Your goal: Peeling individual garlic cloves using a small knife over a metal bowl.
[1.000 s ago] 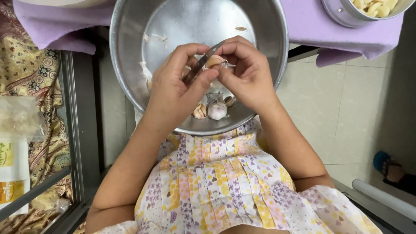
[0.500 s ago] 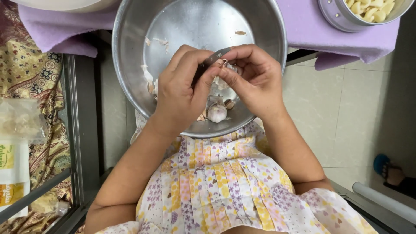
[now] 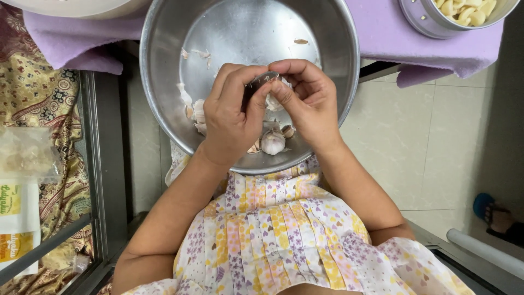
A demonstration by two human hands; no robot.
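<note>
both hands point(image 3: 273, 106) pinch a garlic clove point(image 3: 273, 102) (mostly hidden by fingers) over the steel bowl point(image 3: 164, 82)

home | tiled floor point(image 3: 436, 142) | steel bowl point(image 3: 164, 109) | patterned bedspread point(image 3: 43, 104)

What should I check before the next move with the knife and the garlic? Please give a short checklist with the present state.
1. Both hands over the big steel bowl, so peels fall inside: ok.
2. Left hand grips the small knife: ok.
3. Right hand holds the garlic clove with its fingertips: ok.
4. Blade edge turned away from the fingers: cannot tell, the hands hide most of the blade.
5. More garlic ready in the bowl, such as the garlic bulb: ok.
6. Small steel container with peeled cloves is in view on the purple cloth: ok.
</note>
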